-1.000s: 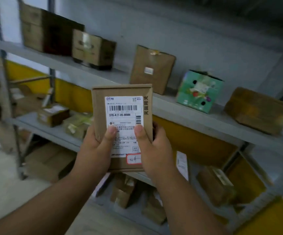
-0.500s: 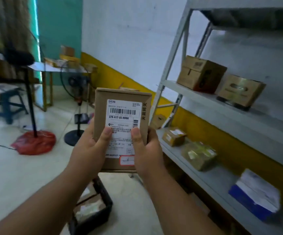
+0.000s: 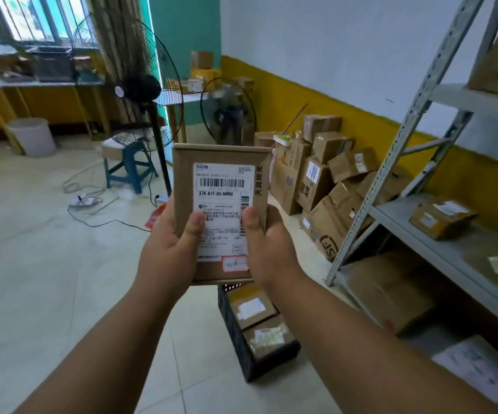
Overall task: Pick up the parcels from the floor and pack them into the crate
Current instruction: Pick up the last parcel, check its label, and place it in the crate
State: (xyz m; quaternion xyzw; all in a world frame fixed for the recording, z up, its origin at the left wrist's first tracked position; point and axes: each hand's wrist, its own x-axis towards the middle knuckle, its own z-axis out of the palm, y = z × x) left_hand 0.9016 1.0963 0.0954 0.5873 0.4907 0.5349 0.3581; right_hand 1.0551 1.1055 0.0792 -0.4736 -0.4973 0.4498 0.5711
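Both hands hold one flat brown parcel [image 3: 222,216] upright at the centre of the frame, label side toward the camera. The left hand [image 3: 168,252] clasps its lower left edge, thumb pressed onto the white shipping label [image 3: 224,204]; the right hand [image 3: 271,249] clasps the lower right edge, thumb likewise on the label. The label shows a barcode and the code 376-A17-05-MMM, with a small red-bordered sticker at its bottom corner.

Just below the parcel, on the tiled floor [image 3: 47,279], stands a black crate [image 3: 233,333], partly hidden by the right forearm; two brown parcels with labels lie inside it. Right of centre, a heap of cardboard boxes [image 3: 325,177] is piled against the yellow-and-white wall. A grey metal shelf [image 3: 439,222] carrying more packages fills the right edge. In the upper left stand a black pedestal fan [image 3: 140,88], a blue stool [image 3: 128,162] and a white bucket [image 3: 31,135].
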